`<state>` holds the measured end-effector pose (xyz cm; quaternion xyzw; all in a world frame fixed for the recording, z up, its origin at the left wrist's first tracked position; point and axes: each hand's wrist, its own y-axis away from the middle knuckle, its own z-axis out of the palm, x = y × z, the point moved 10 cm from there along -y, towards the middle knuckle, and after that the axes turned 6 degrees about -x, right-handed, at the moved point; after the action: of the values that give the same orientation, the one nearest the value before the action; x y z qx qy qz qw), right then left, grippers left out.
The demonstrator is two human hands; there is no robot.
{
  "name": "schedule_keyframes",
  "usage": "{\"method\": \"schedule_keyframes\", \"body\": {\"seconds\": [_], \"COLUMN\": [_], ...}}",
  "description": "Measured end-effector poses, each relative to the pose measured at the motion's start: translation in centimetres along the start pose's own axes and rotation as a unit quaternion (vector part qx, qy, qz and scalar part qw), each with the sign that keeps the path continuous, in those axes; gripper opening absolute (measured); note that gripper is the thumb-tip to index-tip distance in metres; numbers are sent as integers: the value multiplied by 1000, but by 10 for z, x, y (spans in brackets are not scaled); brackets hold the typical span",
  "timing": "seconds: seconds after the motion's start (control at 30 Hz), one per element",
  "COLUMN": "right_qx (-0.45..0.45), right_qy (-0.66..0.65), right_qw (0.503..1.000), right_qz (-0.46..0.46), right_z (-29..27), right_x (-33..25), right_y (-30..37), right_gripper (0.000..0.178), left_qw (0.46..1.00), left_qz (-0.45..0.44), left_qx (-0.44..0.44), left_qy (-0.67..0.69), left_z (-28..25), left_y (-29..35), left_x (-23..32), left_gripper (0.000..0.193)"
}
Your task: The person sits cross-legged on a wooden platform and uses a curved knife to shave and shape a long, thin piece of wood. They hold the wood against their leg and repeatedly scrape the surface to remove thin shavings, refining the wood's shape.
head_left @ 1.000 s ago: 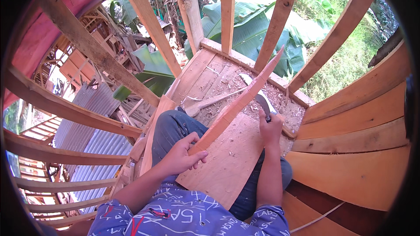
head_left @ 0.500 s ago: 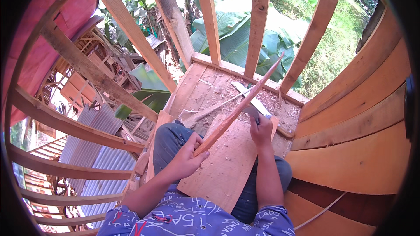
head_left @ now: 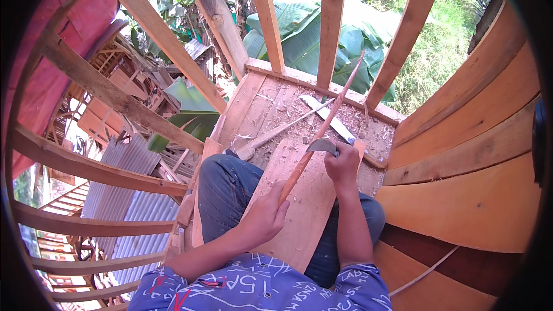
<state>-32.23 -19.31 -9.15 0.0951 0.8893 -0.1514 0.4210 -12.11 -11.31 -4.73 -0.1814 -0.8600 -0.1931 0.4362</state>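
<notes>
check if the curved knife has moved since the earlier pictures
Yes: judged against the long pale blade on the floor, the curved knife has shifted left and toward the person's body.

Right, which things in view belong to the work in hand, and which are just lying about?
In use, it seems:
- pointed stick, held in the left hand
- curved knife, in the right hand, blade at the stick
- flat board across the lap

Apparently lying about:
- long pale blade
- loose wooden strip
- scattered shavings
</notes>
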Motion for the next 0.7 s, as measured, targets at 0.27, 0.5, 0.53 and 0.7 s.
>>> {"method": "schedule_keyframes", "body": {"seconds": [0.27,0.5,0.53,0.7], "right_qx": [58,76,82,99], "right_qy": [68,87,85,91], "right_qw": [994,988,988,986], "right_qz": [56,104,101,94], "right_z": [-20,-41,-40,-44], "right_x": [31,41,39,41], "right_y": [-10,-12,-11,-11], "right_gripper": [27,27,27,28], "left_qw": [994,992,991,990], "left_qz": [-40,-38,-43,-29], "left_qx": [-63,-93,-94,-99], "left_qy": [80,73,83,100], "left_z": [27,37,37,36], "left_y": [8,15,16,19], "left_x": [-4,0,0,3], "left_gripper": [35,34,34,35]}}
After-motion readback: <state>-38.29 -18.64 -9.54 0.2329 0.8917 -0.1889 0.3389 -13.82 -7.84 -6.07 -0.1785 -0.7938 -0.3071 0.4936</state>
